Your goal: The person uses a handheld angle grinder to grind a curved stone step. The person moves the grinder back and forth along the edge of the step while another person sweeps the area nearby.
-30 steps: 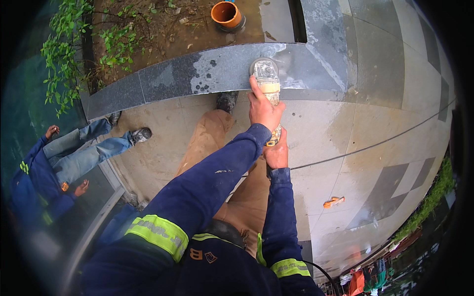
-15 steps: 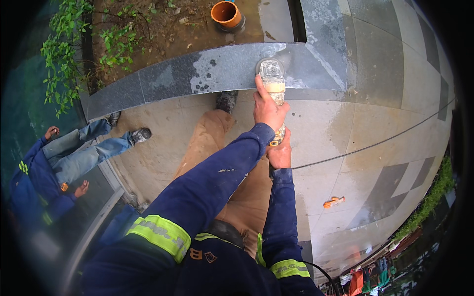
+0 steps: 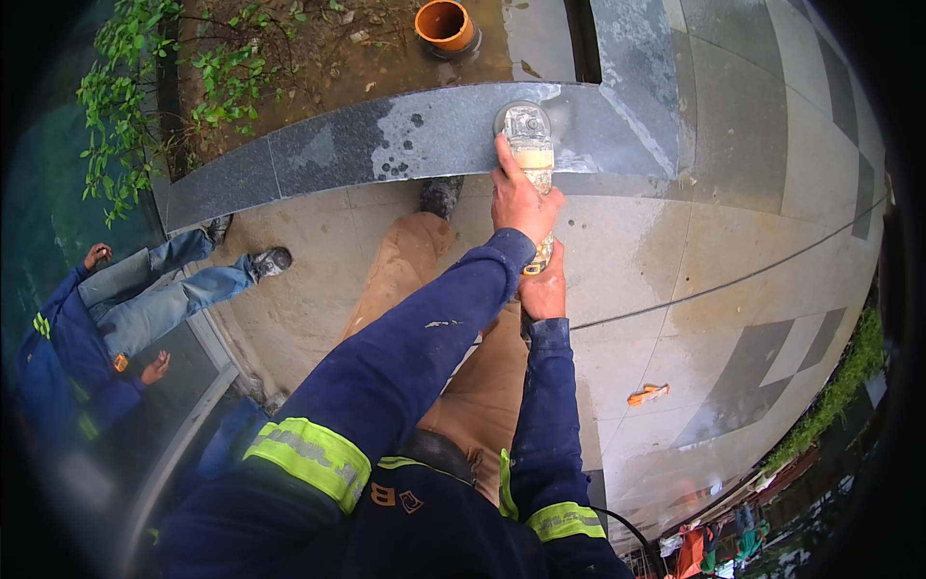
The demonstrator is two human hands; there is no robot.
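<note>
1. At the far left I see a seated person (image 3: 87,328) in a blue work jacket and jeans, legs stretched toward the paved floor (image 3: 752,222), well apart from my hands.
2. Above that person a strip of green plants (image 3: 125,106) grows in a soil bed bounded by a grey stone curb (image 3: 318,154).
3. Moving toward the middle, my left hand (image 3: 521,198) reaches forward on a long blue sleeve and is clenched over the top of the grinder (image 3: 529,145), fingers wrapped round its pale body just behind the head.
4. The grinder lies straight ahead of me, its round grey head resting on the curb where the stone turns a corner; I cannot tell whether the disc itself touches the stone.
5. Behind the curb stands an orange pipe (image 3: 445,23), upright in the soil and open at its top.
6. Just behind the left hand, closer to my body, my right hand (image 3: 545,289) grips the rear end of the grinder, closed round it, so the tool runs between the two hands.
7. To the right, on the pale paving, a small orange object (image 3: 648,394) lies alone, well apart from the grinder.
</note>
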